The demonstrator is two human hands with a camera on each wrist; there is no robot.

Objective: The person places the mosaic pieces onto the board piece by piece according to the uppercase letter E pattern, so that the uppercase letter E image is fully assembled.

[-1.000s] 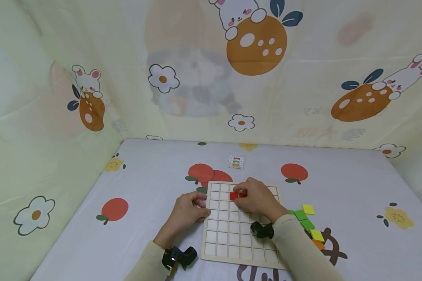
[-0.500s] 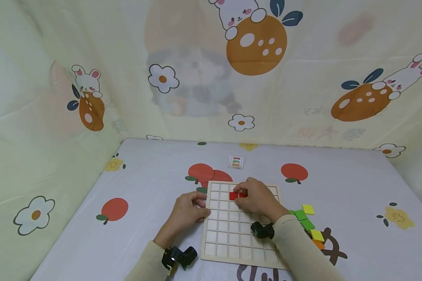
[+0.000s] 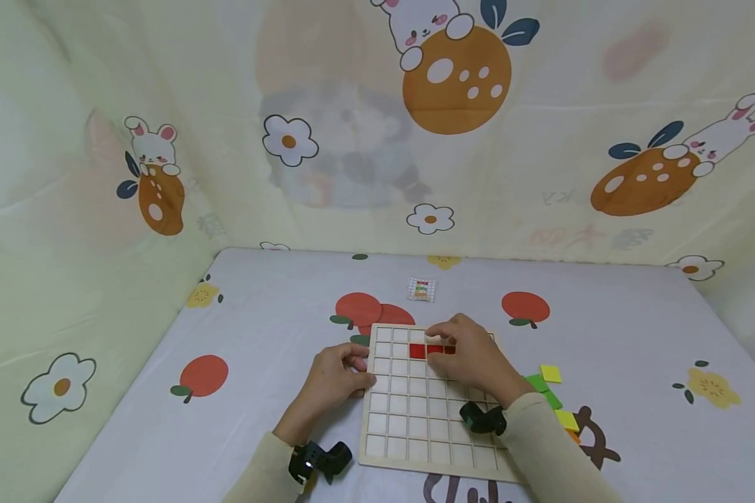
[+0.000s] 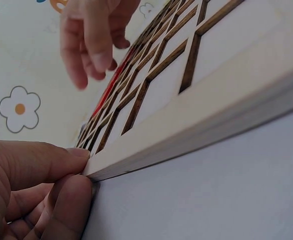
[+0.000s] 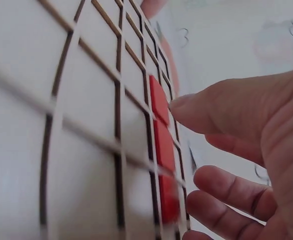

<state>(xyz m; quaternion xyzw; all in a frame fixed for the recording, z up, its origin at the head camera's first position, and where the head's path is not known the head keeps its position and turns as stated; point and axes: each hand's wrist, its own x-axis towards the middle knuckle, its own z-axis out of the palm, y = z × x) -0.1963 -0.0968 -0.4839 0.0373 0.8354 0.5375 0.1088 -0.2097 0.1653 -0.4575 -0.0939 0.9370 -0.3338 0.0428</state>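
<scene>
A white wooden grid board (image 3: 398,425) lies on the table before me. My left hand (image 3: 332,381) pinches its left edge; in the left wrist view the thumb (image 4: 69,159) presses on top of the rim. Three red square tiles (image 3: 417,351) sit side by side in cells of the second row from the far edge. Over them hovers my right hand (image 3: 473,360), partly covering the row. In the right wrist view its fingers (image 5: 231,192) are spread apart with nothing between them, and the thumb is close to one red tile (image 5: 159,100).
Right of the board lie loose green tiles (image 3: 537,383), yellow tiles (image 3: 550,374) and an orange tile (image 3: 576,437), partly behind the right forearm. A small patterned card (image 3: 421,289) is beyond the board. A printed curtain (image 3: 352,230) hangs behind the table.
My right hand has shifted a little to the right along the row, uncovering more of the red tiles. The left hand stays at the board's edge.
</scene>
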